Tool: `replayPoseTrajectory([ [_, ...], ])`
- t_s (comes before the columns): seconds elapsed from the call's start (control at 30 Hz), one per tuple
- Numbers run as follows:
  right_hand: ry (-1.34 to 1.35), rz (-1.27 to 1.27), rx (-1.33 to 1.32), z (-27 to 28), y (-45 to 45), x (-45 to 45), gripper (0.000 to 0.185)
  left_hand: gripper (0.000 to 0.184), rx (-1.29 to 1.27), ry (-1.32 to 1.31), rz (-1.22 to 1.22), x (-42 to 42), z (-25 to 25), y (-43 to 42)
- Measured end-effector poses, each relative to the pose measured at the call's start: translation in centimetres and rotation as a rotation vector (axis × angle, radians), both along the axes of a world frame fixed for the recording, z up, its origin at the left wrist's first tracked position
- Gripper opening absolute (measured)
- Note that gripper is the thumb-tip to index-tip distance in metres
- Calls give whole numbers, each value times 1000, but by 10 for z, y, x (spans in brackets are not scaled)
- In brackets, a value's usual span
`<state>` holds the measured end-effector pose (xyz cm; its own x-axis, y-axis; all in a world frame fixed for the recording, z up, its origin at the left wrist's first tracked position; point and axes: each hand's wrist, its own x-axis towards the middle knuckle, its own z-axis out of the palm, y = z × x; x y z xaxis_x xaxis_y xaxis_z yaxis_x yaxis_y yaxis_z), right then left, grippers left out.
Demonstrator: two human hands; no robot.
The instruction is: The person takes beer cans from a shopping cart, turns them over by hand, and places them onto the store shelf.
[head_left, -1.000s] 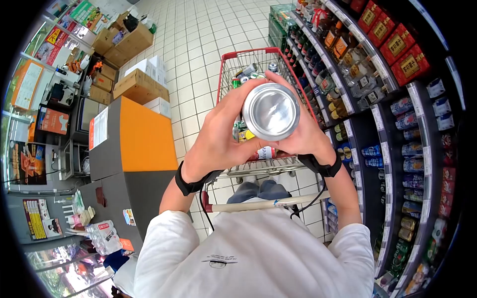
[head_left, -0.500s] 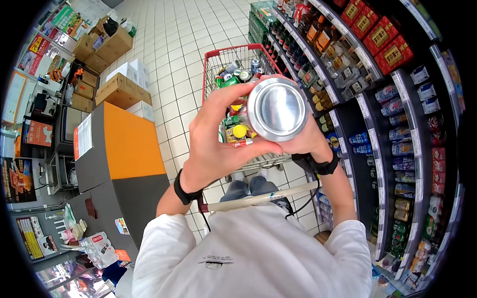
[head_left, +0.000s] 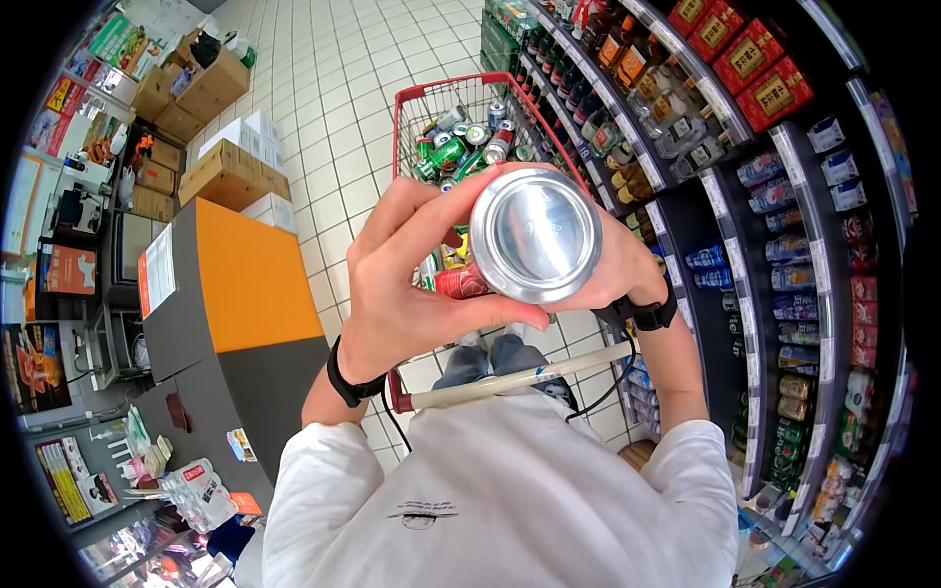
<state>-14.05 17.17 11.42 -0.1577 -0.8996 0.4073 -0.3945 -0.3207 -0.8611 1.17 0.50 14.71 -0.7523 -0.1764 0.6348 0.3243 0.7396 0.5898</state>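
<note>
A silver can [head_left: 536, 235] is held up close to the camera, its round metal end facing me. My right hand [head_left: 618, 260] is wrapped round its right side, with the fingers mostly hidden behind it. On the left, my left hand [head_left: 412, 260] curves round the can, thumb below and index finger above, fingertips at its edge. Beneath both hands stands a red-rimmed shopping cart [head_left: 453, 82] holding several cans, among them a green can [head_left: 441, 157] and a red can [head_left: 461, 282]. The cart's pale handle [head_left: 520, 376] crosses in front of my body.
Shelves of bottles and cans [head_left: 784, 269] run along the right, with red boxes [head_left: 774, 93] higher up. To the left are an orange and grey counter [head_left: 257, 279] and cardboard boxes [head_left: 230, 174]. Pale floor tiles [head_left: 323, 108] lie beyond the cart.
The view has shifted, so the cart and shelves appear further left. The can now looks slightly larger, and my left hand has spread more round its left side.
</note>
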Motion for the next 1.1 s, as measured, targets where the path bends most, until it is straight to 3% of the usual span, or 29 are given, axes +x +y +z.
replayPoseTrajectory([
  [0.2, -47, -93, 64, 3, -5, 2, 104, 105, 61, -116, -24, -10, -13, -14],
  [0.23, -141, -114, 48, 1, -7, 4, 103, 103, 123, 6, -100, -22, -25, -20],
  [0.33, -286, -140, -57, -16, -13, 1, 98, 105, 272, 30, -232, -26, -39, -29],
  [0.53, -406, -183, -53, -32, -27, -10, 85, 88, 395, -359, -502, -44, -82, -42],
  [0.67, -328, -229, 102, -44, -27, -34, 84, 77, 429, -500, -461, -57, -99, -57],
  [0.73, -449, -305, 24, -49, -27, -44, 83, 79, 433, -484, -435, -63, -108, -61],
  [0.8, -522, -293, 140, -56, -26, -56, 85, 82, 301, -526, -407, -71, -120, -69],
  [0.87, -286, -374, 433, -76, -30, -71, 88, 82, 310, -566, -419, -83, -143, -75],
  [0.93, -315, -372, 480, -109, -37, -82, 88, 83, 358, -696, -463, -96, -173, -80],
  [0.97, -235, -364, 480, -130, -41, -86, 87, 83, 199, -639, -434, -104, -193, -85],
  [1.0, -155, -357, 481, -155, -44, -91, 85, 83, 211, -640, -437, -110, -214, -89],
  [1.07, -297, -253, 547, -231, -50, -110, 84, 84, -45, -717, -314, -122, -248, -95],
  [1.1, -168, -275, 698, -221, -52, -108, 80, 84, -41, -753, -322, -125, -259, -96],
])
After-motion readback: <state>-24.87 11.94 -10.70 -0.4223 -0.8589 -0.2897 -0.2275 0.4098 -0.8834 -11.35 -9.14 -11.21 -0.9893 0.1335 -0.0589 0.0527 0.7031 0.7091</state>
